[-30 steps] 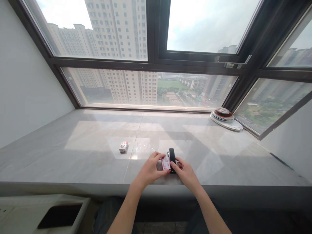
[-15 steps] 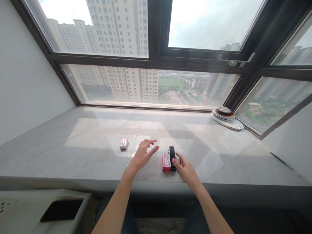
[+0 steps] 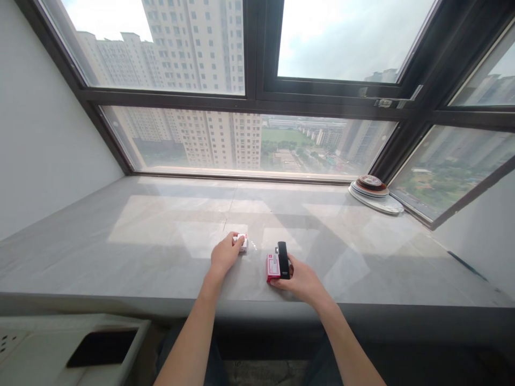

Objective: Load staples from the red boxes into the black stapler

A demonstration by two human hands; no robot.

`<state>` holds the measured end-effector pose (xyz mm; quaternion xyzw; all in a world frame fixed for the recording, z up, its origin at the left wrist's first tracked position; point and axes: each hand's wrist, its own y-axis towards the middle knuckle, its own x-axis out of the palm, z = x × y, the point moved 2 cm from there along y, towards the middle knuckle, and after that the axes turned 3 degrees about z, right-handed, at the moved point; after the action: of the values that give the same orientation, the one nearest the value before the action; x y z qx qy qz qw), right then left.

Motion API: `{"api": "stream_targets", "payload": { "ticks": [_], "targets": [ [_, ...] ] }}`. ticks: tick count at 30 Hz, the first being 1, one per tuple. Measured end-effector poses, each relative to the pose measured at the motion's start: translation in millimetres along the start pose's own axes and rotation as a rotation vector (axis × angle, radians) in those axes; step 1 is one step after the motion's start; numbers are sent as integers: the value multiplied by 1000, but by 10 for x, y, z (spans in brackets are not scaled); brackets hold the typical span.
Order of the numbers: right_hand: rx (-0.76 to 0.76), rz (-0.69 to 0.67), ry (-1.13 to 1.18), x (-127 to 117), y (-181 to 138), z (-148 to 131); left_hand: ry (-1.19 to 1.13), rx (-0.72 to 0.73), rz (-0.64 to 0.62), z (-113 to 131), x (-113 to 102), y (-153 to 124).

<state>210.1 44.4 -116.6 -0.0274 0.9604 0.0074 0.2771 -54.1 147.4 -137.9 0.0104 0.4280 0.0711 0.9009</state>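
Observation:
On the grey stone windowsill, my left hand is closed round a small white-and-red box and holds it just left of centre. My right hand grips a pink-and-red box and a black stapler-like object that lie side by side near the sill's front edge. The two hands are about a hand's width apart.
A stack of round plates sits at the back right corner of the sill, by the dark window frame. A white unit with a dark recess stands below the sill at lower left.
My left hand let go of the pink box, reached left, took the small white-and-red box and brought it right towards the centre. My right hand closed round the pink box and black object.

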Motion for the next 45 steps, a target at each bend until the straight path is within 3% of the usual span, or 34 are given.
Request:
{"api": "stream_targets", "payload": {
  "ticks": [3,8,13,16,20,27,30,33,36,39,42,45],
  "targets": [
    [-16,8,-26,20,1,-25,-22,64,-72,271,233,-78],
    [-57,13,-62,75,19,-74,-32,152,-148,510,374,-249],
    [-114,-47,-42,71,58,-63,16,155,-127,627,476,-464],
    [-119,-88,-19,-57,88,28,38,157,-125,758,598,-531],
    [-75,-121,-24,-436,167,308,45,181,-184,1128,887,-491],
    [113,-157,-164,-1492,287,1018,-3,261,-396,2093,1588,-347],
    [137,-171,-170,-1862,250,1149,-36,282,-476,2404,1801,-340],
    [153,-146,-146,-2039,237,1160,-70,288,-520,2596,1902,-348],
    [213,-106,-167,-2071,277,1175,-104,285,-548,2663,1894,-347],
    [239,-35,-144,-2081,236,1279,-142,280,-566,2567,1780,-355],
    [214,167,-86,-2052,-11,1451,-177,288,-560,2243,1550,-437],
    [177,512,-6,-1784,-359,1538,-202,307,-543,1701,1238,-609]
  ]
}}
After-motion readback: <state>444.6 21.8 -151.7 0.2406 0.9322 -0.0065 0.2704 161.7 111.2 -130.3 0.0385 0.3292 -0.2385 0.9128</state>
